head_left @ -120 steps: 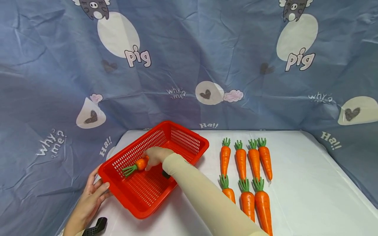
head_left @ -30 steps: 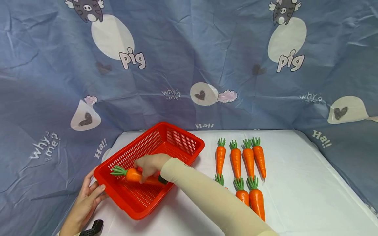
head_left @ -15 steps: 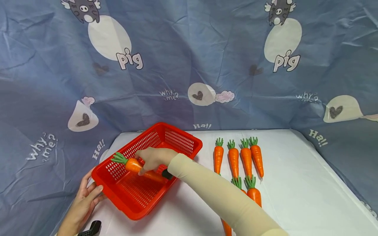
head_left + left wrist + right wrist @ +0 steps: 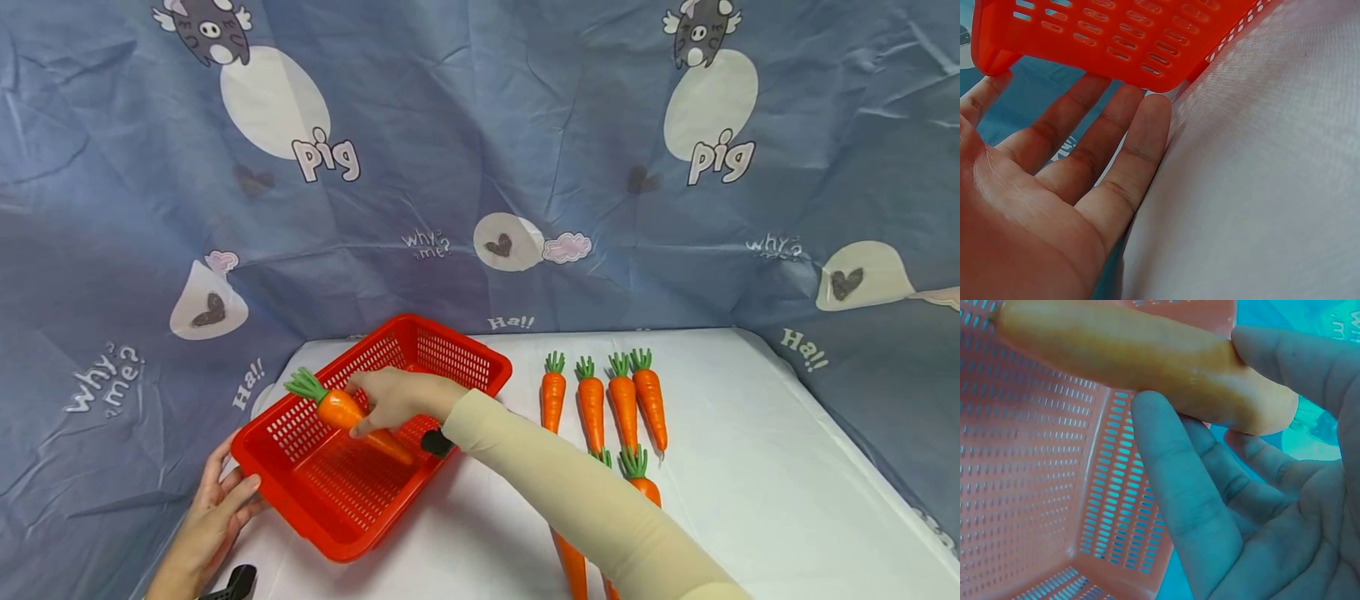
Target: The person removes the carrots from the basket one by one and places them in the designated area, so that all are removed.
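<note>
My right hand (image 4: 401,400) pinches an orange carrot (image 4: 340,409) with a green top between thumb and fingers. The carrot slants inside a red perforated plastic basket (image 4: 303,521), its leafy end up over the left wall and its tip low. In the right wrist view, the thumb lies along one side of the carrot (image 4: 1166,359) and the fingertips along the other. At the basket's left corner, my left hand (image 4: 217,517) touches the rim. In the left wrist view, its fingers (image 4: 1138,147) are nearly straight, with tips against the basket's lower edge.
To the right, several carrots (image 4: 591,408) lie in a row on the white table (image 4: 757,450). A nearer row of carrots (image 4: 572,562) is partly behind the right sleeve (image 4: 555,467). Blue printed cloth (image 4: 390,183) hangs behind and at both sides.
The right hand grips the carrot and has raised it from the basket floor, leafy end higher, shifting slightly right. The left hand stays at the corner. The view has drifted slightly.
</note>
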A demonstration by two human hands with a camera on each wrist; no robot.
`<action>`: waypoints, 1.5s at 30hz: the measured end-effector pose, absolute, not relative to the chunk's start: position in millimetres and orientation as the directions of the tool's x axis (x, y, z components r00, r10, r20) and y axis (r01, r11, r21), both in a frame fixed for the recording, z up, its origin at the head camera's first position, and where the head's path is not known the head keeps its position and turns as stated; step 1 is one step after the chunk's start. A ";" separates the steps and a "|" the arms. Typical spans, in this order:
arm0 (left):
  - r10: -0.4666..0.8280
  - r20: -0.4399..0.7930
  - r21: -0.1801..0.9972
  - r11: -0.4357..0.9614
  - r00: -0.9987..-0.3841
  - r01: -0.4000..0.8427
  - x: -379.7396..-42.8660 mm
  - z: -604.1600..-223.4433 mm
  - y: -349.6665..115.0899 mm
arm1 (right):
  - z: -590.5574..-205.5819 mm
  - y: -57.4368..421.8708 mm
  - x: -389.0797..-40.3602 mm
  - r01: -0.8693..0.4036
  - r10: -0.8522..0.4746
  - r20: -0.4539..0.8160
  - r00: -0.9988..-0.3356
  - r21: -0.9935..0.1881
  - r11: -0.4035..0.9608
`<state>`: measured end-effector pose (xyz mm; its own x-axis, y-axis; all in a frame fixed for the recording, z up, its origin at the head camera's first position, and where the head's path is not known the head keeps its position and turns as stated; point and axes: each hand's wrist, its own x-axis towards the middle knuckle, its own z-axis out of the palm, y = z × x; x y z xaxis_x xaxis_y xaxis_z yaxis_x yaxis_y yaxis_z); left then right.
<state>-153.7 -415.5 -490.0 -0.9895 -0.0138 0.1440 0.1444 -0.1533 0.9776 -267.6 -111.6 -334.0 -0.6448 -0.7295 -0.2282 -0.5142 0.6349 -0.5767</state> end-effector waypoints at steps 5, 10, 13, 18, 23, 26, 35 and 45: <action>-0.004 0.165 0.972 -0.172 -0.986 0.163 -153.8 -490.8 -414.8 | -336.2 -104.0 -268.0 -0.488 -0.705 -0.187 -0.684 -0.600 0.634; -0.003 0.170 0.969 -0.183 -0.985 0.168 -153.3 -491.1 -413.8 | -337.9 -95.3 -269.0 -0.414 -0.676 -0.157 -0.720 -0.685 0.600; -0.005 0.163 0.970 -0.182 -0.987 0.162 -153.1 -490.9 -413.8 | -336.8 -90.5 -268.9 -0.390 -0.671 -0.151 -0.726 -0.713 0.583; -0.003 0.153 0.972 -0.179 -0.988 0.151 -153.4 -490.5 -413.0 | -335.6 -82.0 -268.0 -0.364 -0.668 -0.143 -0.730 -0.746 0.557; -0.009 0.140 0.976 -0.168 -0.990 0.140 -153.7 -490.3 -412.9 | -335.0 -73.5 -267.3 -0.366 -0.672 -0.118 -0.731 -0.763 0.532; -0.015 0.131 0.978 -0.161 -0.991 0.132 -154.1 -490.1 -413.1 | -333.3 -67.6 -266.6 -0.363 -0.670 -0.112 -0.734 -0.769 0.527; -0.014 0.137 0.979 -0.153 -0.990 0.137 -153.8 -490.8 -414.4 | -327.2 -47.7 -265.4 -0.336 -0.662 -0.097 -0.743 -0.802 0.494; -0.019 0.129 0.978 -0.165 -0.991 0.130 -152.2 -489.3 -414.7 | -324.1 -22.2 -263.0 -0.355 -0.654 -0.060 -0.754 -0.800 0.483</action>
